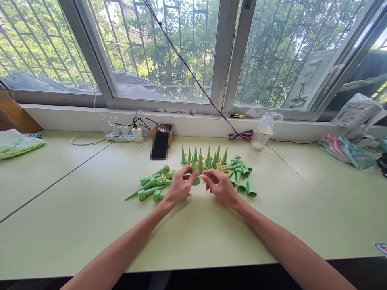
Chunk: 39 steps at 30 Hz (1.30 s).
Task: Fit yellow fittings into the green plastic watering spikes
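Note:
My left hand is closed around the lower part of a green plastic spike, which stands point up. Between the fingertips of my right hand is a small yellow plastic piece, touching the spike's side near its base. Behind my hands several green spikes stand upright, with small yellow pieces scattered among them. To the left lies a loose pile of capped green spikes. On the right is a heap of green cones, some with their open wide ends showing.
A power strip with plugs and cables sits at the back left, beside a small box. Further right are a coiled cable, a plastic cup with a bag, and pink and teal bags. A yellow cutter lies on the sill.

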Available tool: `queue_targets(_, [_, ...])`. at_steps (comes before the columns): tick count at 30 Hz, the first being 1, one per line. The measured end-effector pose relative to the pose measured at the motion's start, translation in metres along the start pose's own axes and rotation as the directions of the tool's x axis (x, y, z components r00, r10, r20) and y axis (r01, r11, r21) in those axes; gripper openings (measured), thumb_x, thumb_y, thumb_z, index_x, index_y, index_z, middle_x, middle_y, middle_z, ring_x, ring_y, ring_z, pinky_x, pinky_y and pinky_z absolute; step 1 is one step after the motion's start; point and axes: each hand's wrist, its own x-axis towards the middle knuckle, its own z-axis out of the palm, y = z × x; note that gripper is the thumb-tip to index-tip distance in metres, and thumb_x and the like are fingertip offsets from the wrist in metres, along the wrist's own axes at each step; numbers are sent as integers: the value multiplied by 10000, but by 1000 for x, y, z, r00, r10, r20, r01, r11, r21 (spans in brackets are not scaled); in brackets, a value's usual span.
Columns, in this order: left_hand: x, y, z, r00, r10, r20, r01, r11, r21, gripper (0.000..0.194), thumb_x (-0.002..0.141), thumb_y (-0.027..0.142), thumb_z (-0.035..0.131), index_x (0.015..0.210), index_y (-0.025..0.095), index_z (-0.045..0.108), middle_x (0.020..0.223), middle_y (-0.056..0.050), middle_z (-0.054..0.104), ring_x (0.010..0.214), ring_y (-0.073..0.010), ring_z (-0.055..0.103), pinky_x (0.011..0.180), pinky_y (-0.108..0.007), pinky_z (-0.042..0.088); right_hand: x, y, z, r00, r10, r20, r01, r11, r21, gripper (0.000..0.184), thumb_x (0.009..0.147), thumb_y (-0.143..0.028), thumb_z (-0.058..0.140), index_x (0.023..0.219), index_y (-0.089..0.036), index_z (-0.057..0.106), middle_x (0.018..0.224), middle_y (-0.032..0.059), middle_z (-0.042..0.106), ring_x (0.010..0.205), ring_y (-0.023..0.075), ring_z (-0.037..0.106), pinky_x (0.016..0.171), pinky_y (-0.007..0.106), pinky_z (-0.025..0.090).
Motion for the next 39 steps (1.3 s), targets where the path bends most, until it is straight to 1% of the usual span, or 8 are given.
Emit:
queue_targets(3, [0, 2, 0, 1000, 12, -12, -12, 1000, 4, 227, 837, 380, 589, 864, 158, 624, 858, -32, 650, 708, -138, 624, 649, -236, 505, 0, 2, 0, 1000, -18, -1, 18, 1000, -14, 248, 897, -404, 570, 977, -172, 606, 710, 15, 635, 536, 121, 604, 494, 222, 488])
queue_targets(9, [-1, 2, 1, 999, -21, 27, 20, 999, 41, 230, 852, 375, 559, 812, 154, 606, 807, -18, 617, 590, -105, 552, 533, -221, 438, 0, 5, 0, 999, -32, 34, 34, 998, -58, 213, 908, -381, 558, 886, -176, 610, 648, -4, 612, 509, 115, 567, 528, 235, 470])
queue_targets(12, [-1, -1, 2, 999, -3, 35, 0, 998, 62, 223, 858, 360, 553, 791, 152, 594, 793, -17, 606, 613, -109, 549, 558, -227, 443, -1, 6, 0, 998, -32, 54, 36, 996, -78, 189, 910, -356, 558, 869, -178, 607, 604, -18, 589, 502, 116, 547, 522, 233, 448])
queue_targets(16, [-1, -5, 1, 998, 16, 59, -20, 997, 70, 217, 869, 354, 541, 816, 148, 589, 823, -29, 613, 659, -121, 569, 593, -235, 459, -1, 7, 0, 998, -27, 56, 32, 995, -95, 182, 910, -339, 553, 835, -179, 599, 619, -10, 602, 510, 117, 538, 514, 230, 427])
queue_targets(20, [-2, -8, 1, 996, 19, 88, -27, 996, 88, 211, 871, 348, 537, 825, 145, 577, 822, -28, 603, 657, -120, 575, 575, -231, 454, 0, 8, -1, 998, -20, 60, 28, 992, -123, 191, 912, -323, 539, 810, -175, 602, 626, -4, 603, 512, 115, 531, 520, 227, 416])
queue_targets(26, [-4, -8, 1, 988, 16, 151, -30, 995, 94, 181, 861, 332, 545, 868, 152, 556, 831, -20, 583, 545, -83, 502, 465, -207, 386, 1, 9, -3, 998, -13, 55, 22, 987, -161, 230, 922, -290, 512, 740, -174, 590, 605, -11, 579, 503, 106, 495, 523, 224, 380])
queue_targets(32, [-5, -10, 3, 982, 21, 188, -41, 994, 104, 186, 855, 335, 563, 874, 152, 541, 872, -36, 590, 594, -98, 551, 522, -216, 442, 1, 6, -4, 999, -32, 29, 37, 976, -217, 322, 928, -280, 494, 627, -172, 530, 545, -19, 531, 490, 100, 427, 517, 229, 333])
queue_targets(39, [-7, -14, 4, 977, 14, 211, -40, 992, 123, 175, 849, 319, 573, 931, 167, 545, 893, -29, 600, 603, -103, 572, 520, -212, 445, 2, 10, -4, 998, -54, 25, 59, 960, -274, 358, 927, -293, 479, 590, -172, 464, 514, -38, 424, 484, 90, 342, 493, 235, 259])
